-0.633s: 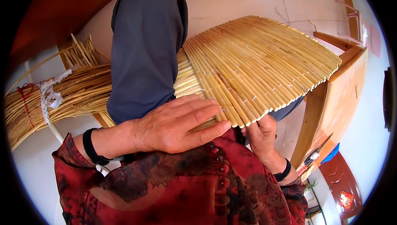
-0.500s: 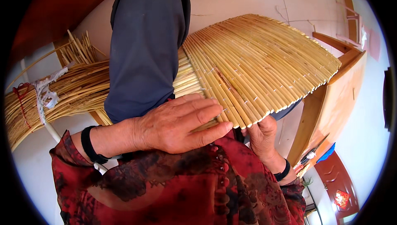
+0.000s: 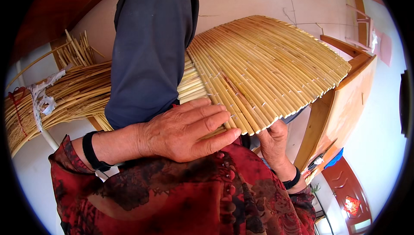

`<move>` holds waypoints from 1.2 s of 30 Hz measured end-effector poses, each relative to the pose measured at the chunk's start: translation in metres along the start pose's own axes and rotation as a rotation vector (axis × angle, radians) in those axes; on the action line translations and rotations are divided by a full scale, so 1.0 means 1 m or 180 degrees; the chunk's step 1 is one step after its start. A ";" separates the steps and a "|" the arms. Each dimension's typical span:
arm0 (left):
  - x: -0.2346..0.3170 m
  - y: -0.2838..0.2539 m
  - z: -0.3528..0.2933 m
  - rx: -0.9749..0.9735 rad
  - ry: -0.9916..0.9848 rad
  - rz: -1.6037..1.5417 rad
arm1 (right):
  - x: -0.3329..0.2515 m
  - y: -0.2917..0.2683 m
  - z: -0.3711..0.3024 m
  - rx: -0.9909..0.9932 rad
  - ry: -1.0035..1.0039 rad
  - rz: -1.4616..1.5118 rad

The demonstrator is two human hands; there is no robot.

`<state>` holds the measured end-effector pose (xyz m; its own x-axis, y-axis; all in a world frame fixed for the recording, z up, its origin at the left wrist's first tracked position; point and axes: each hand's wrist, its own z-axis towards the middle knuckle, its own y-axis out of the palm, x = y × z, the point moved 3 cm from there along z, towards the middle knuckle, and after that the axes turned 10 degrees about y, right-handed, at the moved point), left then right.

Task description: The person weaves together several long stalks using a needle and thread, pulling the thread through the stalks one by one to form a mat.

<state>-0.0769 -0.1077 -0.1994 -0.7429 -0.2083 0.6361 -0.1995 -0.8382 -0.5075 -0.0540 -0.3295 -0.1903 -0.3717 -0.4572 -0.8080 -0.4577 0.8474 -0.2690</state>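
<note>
A mat of pale yellow stalks (image 3: 267, 62), laid side by side and joined by rows of small white stitches, spreads from my lap toward the far right. My left hand (image 3: 185, 129) lies across its near left edge, fingers stretched out over the outermost stalks and thumb along their near ends. Below the mat's near cut ends is my right hand (image 3: 274, 142), fingers curled up against the underside. The mat covers its fingertips, so whatever they pinch is hidden. Loose pale stalks (image 3: 192, 82) lie beside the mat's left edge, partly behind my raised knee (image 3: 151, 53).
At the left rests a thick bundle of long stalks (image 3: 82, 90), tied with a white cloth strip (image 3: 43, 99) and red cord (image 3: 16, 101). Shorter stalks (image 3: 77, 51) stand behind it. A wooden bench (image 3: 345, 101) at the right carries dark scissors (image 3: 317, 161) and a blue item (image 3: 334, 158).
The view has shifted slightly, so the mat and bench appear a little farther left. Both hands keep nearly the same places at the mat; the right hand's grip shows little change.
</note>
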 end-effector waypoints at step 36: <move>-0.022 -0.019 0.060 -0.0168 -0.1507 0.1767 | -0.050 -0.033 0.029 0.0448 -0.2335 -0.1206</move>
<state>-0.0182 -0.1174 -0.1687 -0.3902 -0.8011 0.4539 0.0868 -0.5228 -0.8480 0.0033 -0.3266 -0.1560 0.4291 -0.4676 -0.7728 -0.3227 0.7198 -0.6147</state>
